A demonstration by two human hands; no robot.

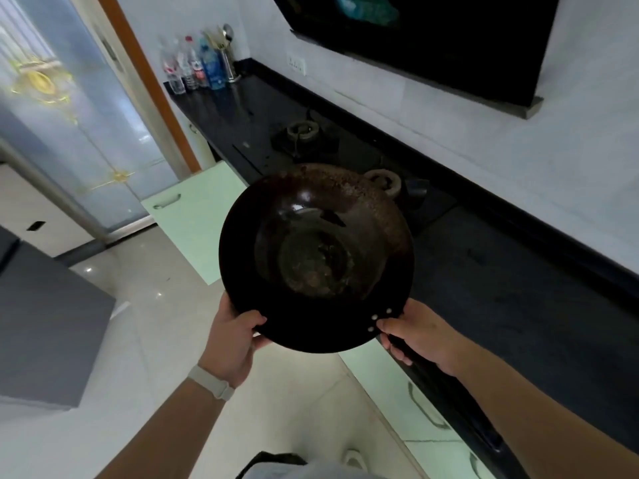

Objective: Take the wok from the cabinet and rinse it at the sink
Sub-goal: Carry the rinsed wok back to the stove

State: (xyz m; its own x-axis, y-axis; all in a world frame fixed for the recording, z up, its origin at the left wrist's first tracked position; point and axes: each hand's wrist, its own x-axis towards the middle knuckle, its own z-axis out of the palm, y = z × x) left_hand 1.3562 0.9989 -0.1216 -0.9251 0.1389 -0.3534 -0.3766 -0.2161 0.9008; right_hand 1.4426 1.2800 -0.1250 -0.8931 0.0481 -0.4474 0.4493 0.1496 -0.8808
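Head view. The wok [316, 257] is round, black and deep, tilted so its inside faces the camera. Brown, rusty-looking crust covers the far upper wall and rings the flat centre; a glossy wet-looking patch sits high on the inner wall. Three pale rivets [378, 319] mark the near right rim where the dark handle [403, 347] joins.

The wok is held in the air above the pale tiled floor [145, 305], just beside the front edge of a black countertop [511, 278] that runs along the white wall [570, 150]. Set into the countertop is a gas hob with two burners [303, 130]; the nearer one is partly hidden behind the wok's rim. Clear plastic bottles [193, 69] and a metal utensil holder [231, 62] stand at the far end of the counter. A black range hood [449, 36] hangs above. Pale green cabinet fronts [193, 216] lie below the counter. A glossy blue door with gold ornament [86, 115] fills the left side, blurred.

The left hand [235, 340], a pale band [211, 382] on its wrist, grips the near left rim, thumb over the edge. The right hand [420, 335] is closed around the handle just below the rivets. No sink is in sight.
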